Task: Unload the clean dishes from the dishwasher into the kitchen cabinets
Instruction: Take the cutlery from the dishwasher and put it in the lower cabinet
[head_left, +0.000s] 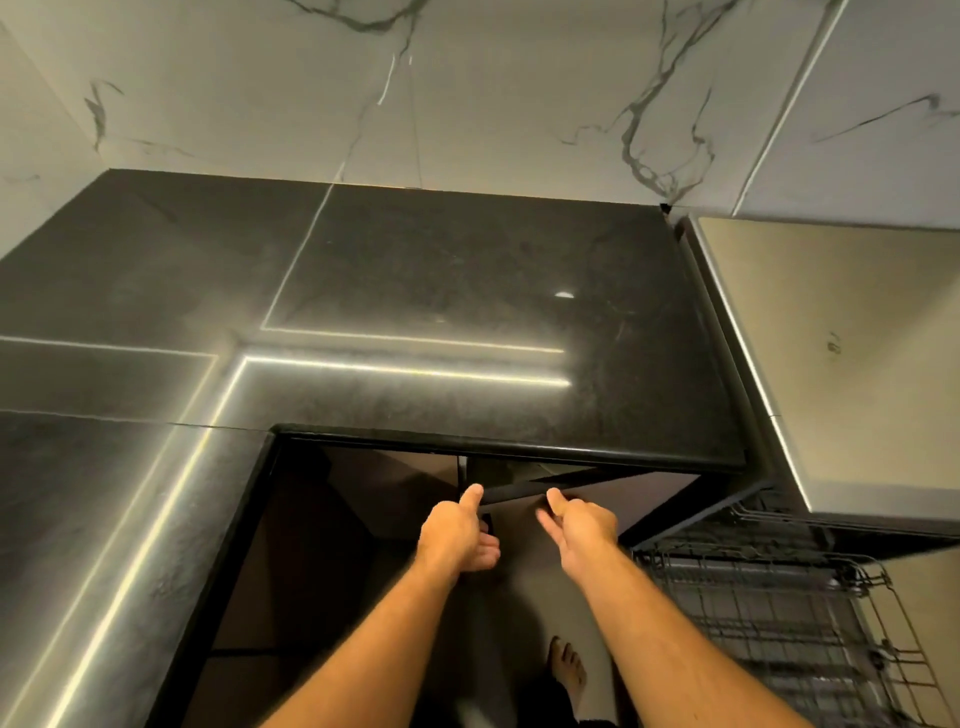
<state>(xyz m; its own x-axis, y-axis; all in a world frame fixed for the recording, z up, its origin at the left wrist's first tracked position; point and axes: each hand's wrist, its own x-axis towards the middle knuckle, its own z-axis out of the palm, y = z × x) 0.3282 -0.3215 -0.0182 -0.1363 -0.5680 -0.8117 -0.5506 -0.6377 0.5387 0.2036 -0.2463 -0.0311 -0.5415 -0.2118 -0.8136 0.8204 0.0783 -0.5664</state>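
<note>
- Both forearms reach forward and down from the bottom edge, side by side, toward a dark cabinet door (597, 506) under the black counter (467, 312).
- Left hand (457, 535): thumb stuck up, its tip touching the top edge of the door; the other fingers curl under and inward. Whether they hook the door edge or grip nothing is hard to tell.
- Right hand (582, 525): thumb raised against the same top edge, fingers bent and tucked behind it, apparently gripping the door's edge. The fingertips are hidden behind the hand.
- The two hands sit near each other, apart, with a short stretch of door edge between the thumbs.
- The door stands ajar at an angle; the space behind it is too dark to read.
- Dishwasher rack (779, 623): a wire basket pulled out at lower right, just right of the right forearm, cut off by the frame edge. No dishes can be made out in the part that shows.
- A bare foot (569, 670) shows on the floor between the forearms, partly cut by shadow.
- Marble-patterned wall (467, 93) rises behind the counter; a pale cabinet (857, 338) stands at right, above the rack.
</note>
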